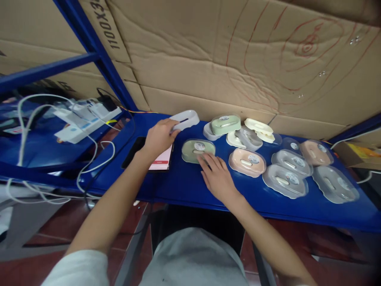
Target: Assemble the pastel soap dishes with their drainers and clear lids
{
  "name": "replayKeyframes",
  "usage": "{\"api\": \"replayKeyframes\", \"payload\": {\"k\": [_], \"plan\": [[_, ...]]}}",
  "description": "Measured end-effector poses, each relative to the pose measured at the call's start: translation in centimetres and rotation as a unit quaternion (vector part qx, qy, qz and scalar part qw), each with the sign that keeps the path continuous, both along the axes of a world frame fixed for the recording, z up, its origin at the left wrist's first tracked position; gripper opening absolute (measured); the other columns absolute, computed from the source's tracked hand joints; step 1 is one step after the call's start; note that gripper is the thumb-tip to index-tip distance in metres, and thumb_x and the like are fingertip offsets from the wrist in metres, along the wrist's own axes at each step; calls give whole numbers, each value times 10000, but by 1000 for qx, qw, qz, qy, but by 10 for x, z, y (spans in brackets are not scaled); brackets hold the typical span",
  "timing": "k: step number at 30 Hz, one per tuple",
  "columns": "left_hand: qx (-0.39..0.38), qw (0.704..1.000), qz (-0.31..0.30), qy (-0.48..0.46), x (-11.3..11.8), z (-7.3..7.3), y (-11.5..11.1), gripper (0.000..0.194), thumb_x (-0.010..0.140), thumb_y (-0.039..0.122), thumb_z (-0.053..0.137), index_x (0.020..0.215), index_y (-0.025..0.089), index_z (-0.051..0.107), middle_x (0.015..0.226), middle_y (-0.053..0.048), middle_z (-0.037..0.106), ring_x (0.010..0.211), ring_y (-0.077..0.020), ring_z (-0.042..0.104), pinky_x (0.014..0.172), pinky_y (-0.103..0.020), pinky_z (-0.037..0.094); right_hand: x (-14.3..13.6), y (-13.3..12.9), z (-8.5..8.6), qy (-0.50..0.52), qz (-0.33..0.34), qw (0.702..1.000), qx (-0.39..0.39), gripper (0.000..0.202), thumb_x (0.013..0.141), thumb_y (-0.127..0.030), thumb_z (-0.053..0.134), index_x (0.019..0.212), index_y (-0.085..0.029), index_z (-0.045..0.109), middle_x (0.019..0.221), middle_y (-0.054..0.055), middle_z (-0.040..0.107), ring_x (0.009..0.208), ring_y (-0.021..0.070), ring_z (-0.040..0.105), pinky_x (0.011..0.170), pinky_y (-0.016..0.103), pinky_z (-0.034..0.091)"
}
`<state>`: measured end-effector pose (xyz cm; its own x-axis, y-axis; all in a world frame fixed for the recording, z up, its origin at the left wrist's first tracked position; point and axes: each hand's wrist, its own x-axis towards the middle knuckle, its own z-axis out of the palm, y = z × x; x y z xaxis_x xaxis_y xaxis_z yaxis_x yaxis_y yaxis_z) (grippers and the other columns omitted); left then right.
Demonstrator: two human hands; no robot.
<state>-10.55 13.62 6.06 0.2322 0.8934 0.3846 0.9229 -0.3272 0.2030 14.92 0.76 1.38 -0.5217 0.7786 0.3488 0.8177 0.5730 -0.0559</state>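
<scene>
My left hand (160, 137) grips the near end of a white oval dish (190, 118) with a long slot, at the back of the blue bench. My right hand (216, 174) lies with outstretched fingers on the near right edge of a green soap box (187, 151). That box has a clear lid, a round label and a small pale handle. To its right sits a peach soap box (247, 162) with a similar lid. Behind, another green soap box (226, 124) leans over a grey piece (210, 132).
Cream inserts (258, 126) lie behind the boxes. Grey lidded boxes (285, 180) and a peach one (317, 153) crowd the right. A phone (133, 151) and a lit screen (160, 161) lie left. White cables (97, 151) and a power strip (86, 129) are farther left; cardboard (193, 59) stands behind.
</scene>
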Motion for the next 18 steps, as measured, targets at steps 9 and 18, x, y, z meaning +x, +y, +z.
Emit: {"api": "replayKeyframes", "payload": {"k": [9, 18], "plan": [[132, 983, -74, -100, 18, -3, -131, 262, 1086, 286, 604, 1335, 248, 675, 1310, -88, 754, 1230, -281, 717, 1097, -453, 583, 37, 44, 24, -51, -79, 995, -21, 489, 1111, -247, 394, 1557, -133, 558, 1607, 168, 570, 1508, 310, 512, 1291, 561, 303], [52, 988, -138, -47, 60, -65, -172, 329, 1062, 98, 521, 1314, 226, 691, 1309, -112, 761, 1257, -323, 726, 984, -501, 639, 70, 57, 20, -106, -148, 983, -14, 581, 936, -41, 464, 1502, -81, 592, 1562, 229, 592, 1412, 359, 573, 1235, 583, 318]]}}
